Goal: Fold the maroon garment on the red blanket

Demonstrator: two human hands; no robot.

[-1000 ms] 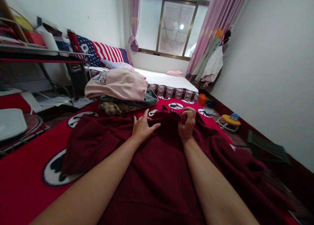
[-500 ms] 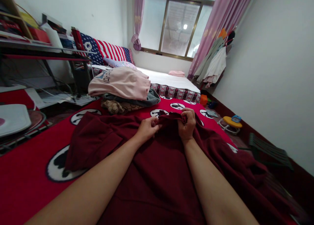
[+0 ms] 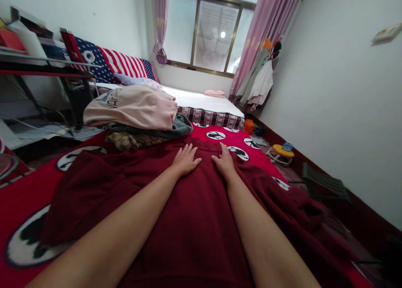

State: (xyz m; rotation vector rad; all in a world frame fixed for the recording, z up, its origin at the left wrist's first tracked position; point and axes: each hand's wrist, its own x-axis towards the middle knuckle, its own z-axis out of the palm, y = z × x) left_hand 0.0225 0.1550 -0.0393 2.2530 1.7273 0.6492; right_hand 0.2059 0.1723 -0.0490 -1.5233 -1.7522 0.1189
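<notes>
A dark maroon long-sleeved top (image 3: 194,221) lies spread over a red blanket (image 3: 19,204) with round black-and-white patches. My left hand (image 3: 185,160) rests flat on the cloth near its far edge, fingers apart. Across from it, my right hand (image 3: 224,160) also lies on the fabric, its fingers stretched out and thumb spread. Neither hand grips anything. One sleeve reaches out to the left; the other side of the garment falls in folds to the right.
Just beyond the top, at left, sits a pile of clothes with a pink sweatshirt (image 3: 135,106) uppermost. A desk (image 3: 40,70) stands at the left wall. At right are a yellow-topped stool (image 3: 282,150) and a dark slatted chair (image 3: 325,181). A bed (image 3: 194,99) lies below the window.
Both hands have let go of the bunched far edge and now lie flat on the top, which is smoother there. The view has shifted to the right.
</notes>
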